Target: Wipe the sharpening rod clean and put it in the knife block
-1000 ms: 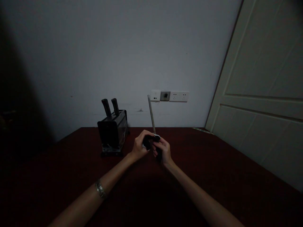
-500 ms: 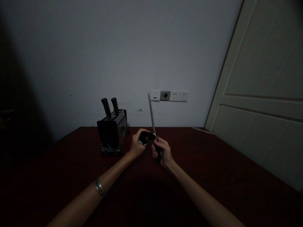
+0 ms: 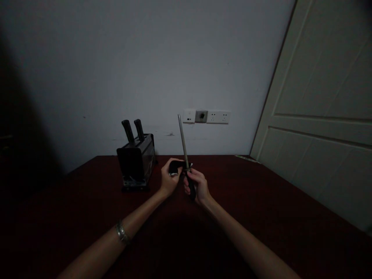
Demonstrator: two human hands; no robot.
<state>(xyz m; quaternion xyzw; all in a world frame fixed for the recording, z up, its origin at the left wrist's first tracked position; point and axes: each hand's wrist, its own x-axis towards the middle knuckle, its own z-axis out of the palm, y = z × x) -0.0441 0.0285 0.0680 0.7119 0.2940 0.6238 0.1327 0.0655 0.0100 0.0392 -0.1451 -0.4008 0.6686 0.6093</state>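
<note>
My right hand [image 3: 200,186] is closed around the black handle of a honing steel [image 3: 183,139], whose long metal rod points up and leans slightly left. My left hand [image 3: 169,179] grips a bunched black cloth [image 3: 174,166] with a white edge. The cloth reaches across to the base of the rod, by the guard, and seems to touch it there. A bracelet sits on the left forearm. Left of my hands stands a knife block [image 3: 135,161] with two black-handled knives upright in its top.
Everything stands on a dark red table [image 3: 232,193] against a pale wall. Sockets and a switch panel [image 3: 206,116] are set in the wall behind the rod. A white panelled door [image 3: 314,135] closes off the right side.
The cloth has shifted slightly at the base of the rod, and its white edge now shows on the rod's right. The whole view has moved a little; both hands keep their hold.
</note>
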